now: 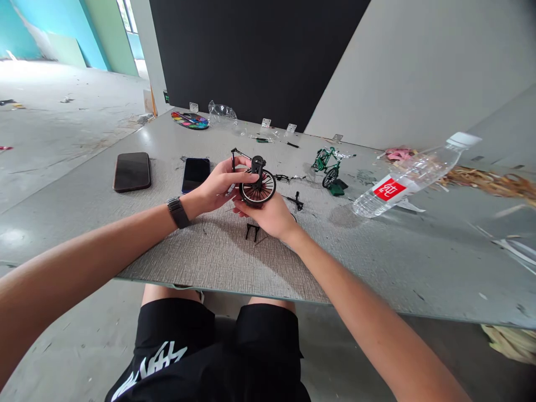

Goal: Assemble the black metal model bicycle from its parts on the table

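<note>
Two hands meet over the middle of the desk, both closed on a black model bike: the left hand grips its frame from the left, the right hand cups the spoked wheel from below. A small black part lies just under them. Two phones lie toward the left edge; a green bike and a tipped bottle are to the right.

We have one view only, worn on the head, looking forward and down across the table. Our left hand and right hand sit close below centre; beyond the fingers the table's far edge meets a dark wall.
</note>
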Demonstrator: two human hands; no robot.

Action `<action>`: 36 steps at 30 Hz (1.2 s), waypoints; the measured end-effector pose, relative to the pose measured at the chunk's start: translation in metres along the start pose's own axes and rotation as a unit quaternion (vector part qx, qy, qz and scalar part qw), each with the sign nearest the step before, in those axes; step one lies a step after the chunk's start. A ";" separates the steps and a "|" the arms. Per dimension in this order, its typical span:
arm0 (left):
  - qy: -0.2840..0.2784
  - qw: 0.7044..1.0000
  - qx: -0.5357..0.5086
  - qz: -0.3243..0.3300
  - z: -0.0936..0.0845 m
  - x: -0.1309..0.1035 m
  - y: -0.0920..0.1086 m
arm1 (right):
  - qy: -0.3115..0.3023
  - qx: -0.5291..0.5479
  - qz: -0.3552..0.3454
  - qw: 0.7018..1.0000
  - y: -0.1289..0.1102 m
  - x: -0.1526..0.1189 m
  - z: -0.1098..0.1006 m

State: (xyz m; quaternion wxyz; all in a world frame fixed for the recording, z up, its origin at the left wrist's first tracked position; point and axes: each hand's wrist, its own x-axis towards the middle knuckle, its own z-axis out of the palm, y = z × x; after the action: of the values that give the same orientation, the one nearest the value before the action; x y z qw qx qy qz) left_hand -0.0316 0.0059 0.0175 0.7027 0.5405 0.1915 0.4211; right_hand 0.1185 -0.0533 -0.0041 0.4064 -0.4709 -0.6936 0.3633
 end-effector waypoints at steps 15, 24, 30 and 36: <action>0.024 0.998 0.052 0.007 -0.001 0.000 -0.004 | -0.062 -0.063 -0.032 0.996 0.000 -0.001 -0.002; 0.027 0.999 0.011 -0.015 0.004 -0.001 -0.006 | -0.105 -0.135 -0.045 0.984 -0.007 -0.005 -0.008; 0.030 0.999 0.006 -0.016 0.004 -0.002 -0.005 | -0.096 -0.149 -0.049 0.983 -0.005 -0.003 -0.007; 0.033 0.999 0.000 -0.011 0.004 -0.001 -0.004 | -0.098 -0.131 -0.054 0.985 -0.003 -0.002 -0.007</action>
State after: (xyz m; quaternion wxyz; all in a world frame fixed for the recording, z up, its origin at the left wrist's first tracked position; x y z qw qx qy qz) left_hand -0.0278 0.0022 0.0149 0.7006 0.5244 0.2206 0.4307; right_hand 0.1240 -0.0549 0.0008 0.2905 -0.4439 -0.7962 0.2910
